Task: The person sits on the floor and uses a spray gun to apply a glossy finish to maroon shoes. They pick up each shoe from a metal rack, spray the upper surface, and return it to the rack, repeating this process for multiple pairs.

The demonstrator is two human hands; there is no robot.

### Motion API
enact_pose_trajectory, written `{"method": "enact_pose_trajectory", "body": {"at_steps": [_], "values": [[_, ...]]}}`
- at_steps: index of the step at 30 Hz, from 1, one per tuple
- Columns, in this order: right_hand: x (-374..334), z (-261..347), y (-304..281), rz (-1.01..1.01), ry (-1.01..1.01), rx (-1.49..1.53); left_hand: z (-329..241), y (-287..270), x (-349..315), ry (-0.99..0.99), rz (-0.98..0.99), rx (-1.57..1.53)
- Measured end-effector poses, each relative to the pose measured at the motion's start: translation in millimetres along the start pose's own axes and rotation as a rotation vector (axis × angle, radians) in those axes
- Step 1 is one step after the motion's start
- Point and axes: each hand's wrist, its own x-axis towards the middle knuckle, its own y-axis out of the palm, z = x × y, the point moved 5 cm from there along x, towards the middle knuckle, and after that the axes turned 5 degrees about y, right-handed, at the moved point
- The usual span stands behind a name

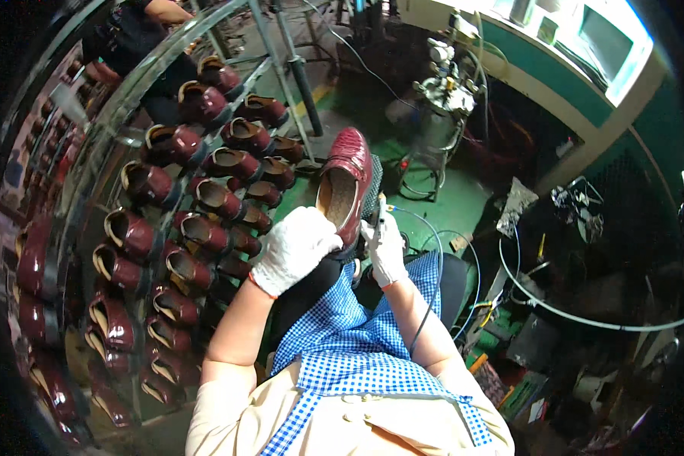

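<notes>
Holding glossy dark-red shoe [348, 186] at heel, left hand [295, 249] grip wrapped tight; right hand [386, 247] grip closed on small corded tool [380, 209]. Shoe likely light, stiff-soled, slick upper; heel hold suits.

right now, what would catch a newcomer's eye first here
At centre, the gloved left hand holds up a glossy dark red shoe, while the gloved right hand presses a small corded tool to its side. To the left, a metal rack carries rows of matching dark red shoes. A blue checked apron covers the person's lap below.
</notes>
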Motion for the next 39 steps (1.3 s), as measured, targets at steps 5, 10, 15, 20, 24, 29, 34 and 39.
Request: {"method": "enact_pose_trajectory", "body": {"at_steps": [5,10,15,20,24,29,34,39], "values": [[-1.8,-11.4,-9.4,-0.08,-0.261,-0.067,-2.9,8.5,-10.6,0.02,0.099,-0.036],[-4.2,-29.2,-33.8,-0.201,-0.452,-0.547,-12.3,-0.4,-19.1,0.081,0.054,0.089],[-3.7,-47.0,-25.2,-0.145,-0.532,-0.679,-14.6,-0.2,-32.9,0.032,-0.008,0.069],[-13.8,-49.4,-23.4,0.038,-0.283,-0.638,-20.8,-5.2,-20.8,0.099,0.085,0.058],[-43.5,-20.8,-67.0,-0.122,-0.381,-0.372,-32.3,-13.3,0.9,0.145,0.189,0.103],[-77.1,10.5,-106.5,0.104,-0.184,-0.028,-40.9,-11.9,18.0,0.183,0.303,0.116],[-85.7,23.3,-106.0,0.17,-0.217,0.063,-45.4,-7.5,25.2,0.277,0.3,0.14],[-78.4,24.7,-99.0,0.161,-0.311,-0.083,-43.2,-4.6,24.2,0.274,0.317,0.156]]}}
